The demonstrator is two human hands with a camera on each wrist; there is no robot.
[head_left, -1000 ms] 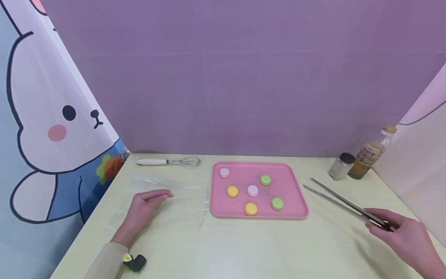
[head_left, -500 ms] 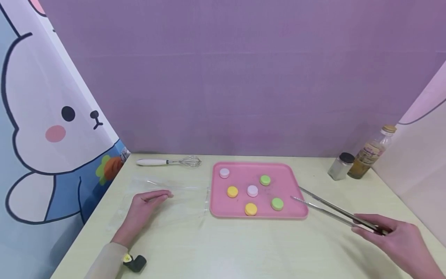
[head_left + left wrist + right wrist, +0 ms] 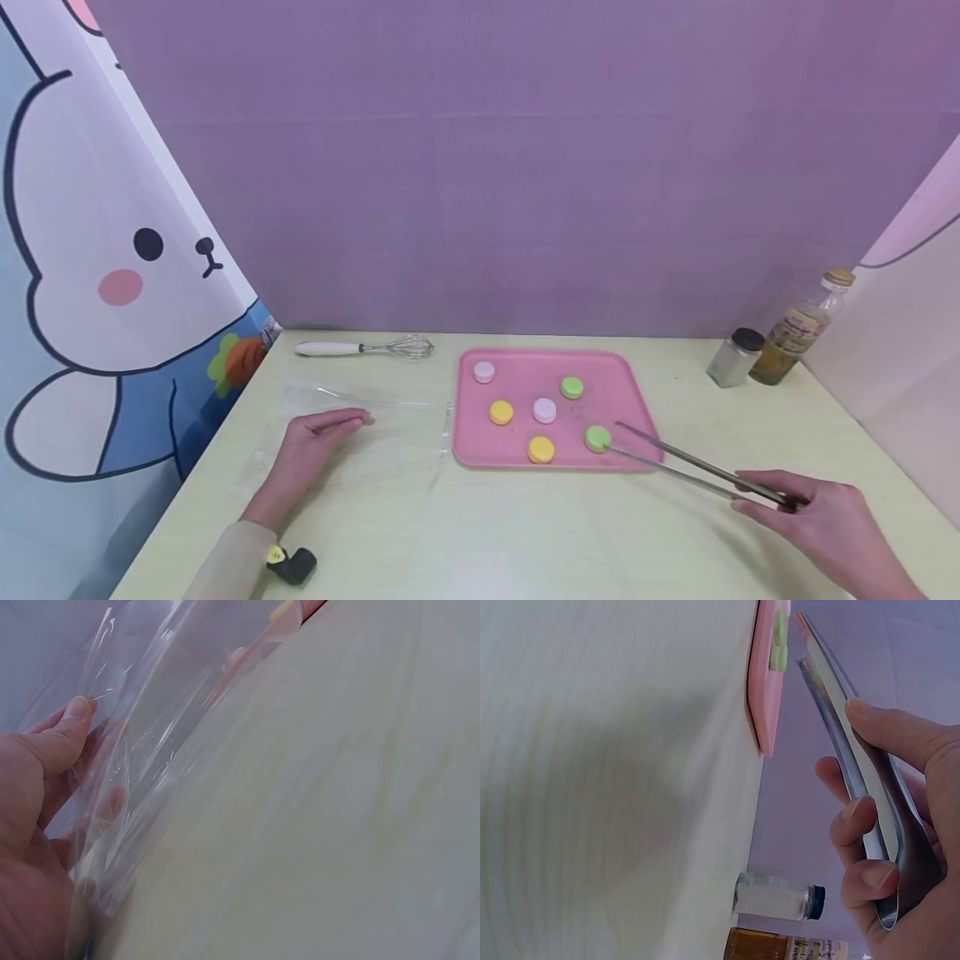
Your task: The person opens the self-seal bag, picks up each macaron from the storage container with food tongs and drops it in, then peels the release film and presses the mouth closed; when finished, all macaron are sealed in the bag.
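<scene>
Gripped in the right hand, palm inward, metal tongs are held with tips parted near a green macaron on the pink tray. Clear plastic is pinched by the left hand.

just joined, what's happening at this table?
Someone's working two-handed. The right hand holds metal tongs, tips apart, reaching in over the right side of a pink tray. They're at the nearer green macaron, but nothing is gripped between them yet. The left hand holds a clear plastic bag left of the tray. All six macarons in view, two each of green, yellow and pale pink, sit on the tray.
</scene>
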